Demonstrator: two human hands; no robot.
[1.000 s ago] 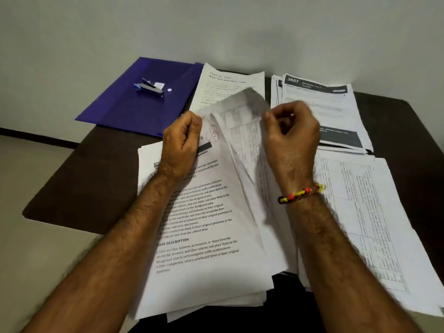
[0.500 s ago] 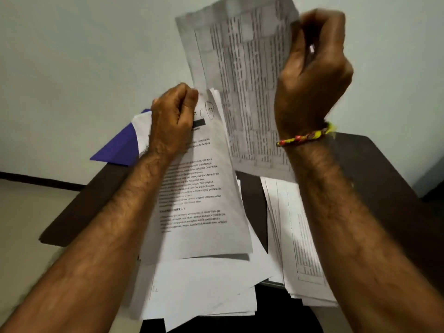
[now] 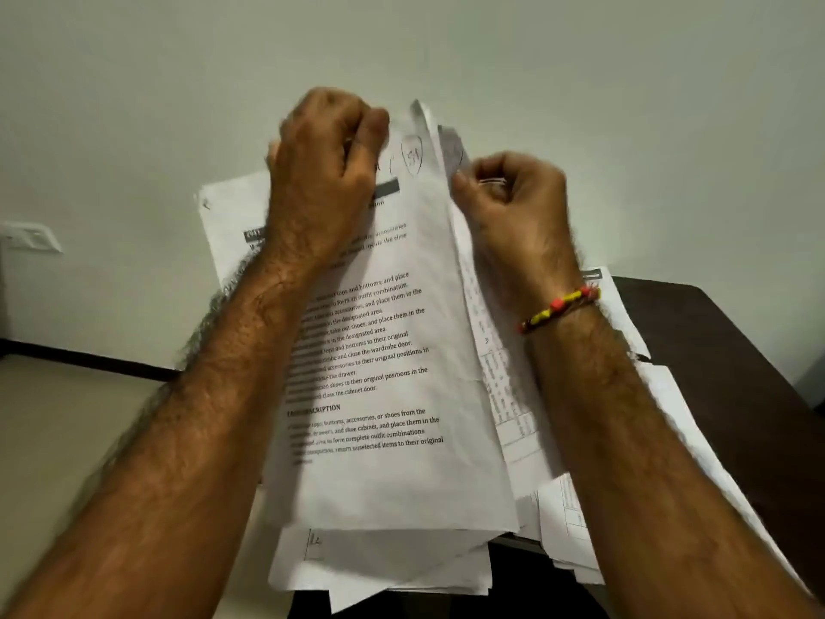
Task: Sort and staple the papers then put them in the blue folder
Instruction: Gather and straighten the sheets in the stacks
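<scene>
Mid-sort: printed sheet (image 3: 384, 350) raised before wall, above loose papers (image 3: 393, 560) on table (image 3: 736, 350). Left hand (image 3: 326, 180) grips top edge; right hand (image 3: 509, 203) pinches table-printed sheet (image 3: 495, 377) behind. Best peel single page, keep corners aligned.

We hold a raised sheaf of papers (image 3: 393, 350) between our left hand (image 3: 326, 172) and right hand (image 3: 513, 207), above loose sheets (image 3: 379, 569) on the table (image 3: 714, 332).

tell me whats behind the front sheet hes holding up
Behind the front sheet, a table-printed sheet shows beside the right hand; more white pages poke out below. Their text is mostly covered.
</scene>
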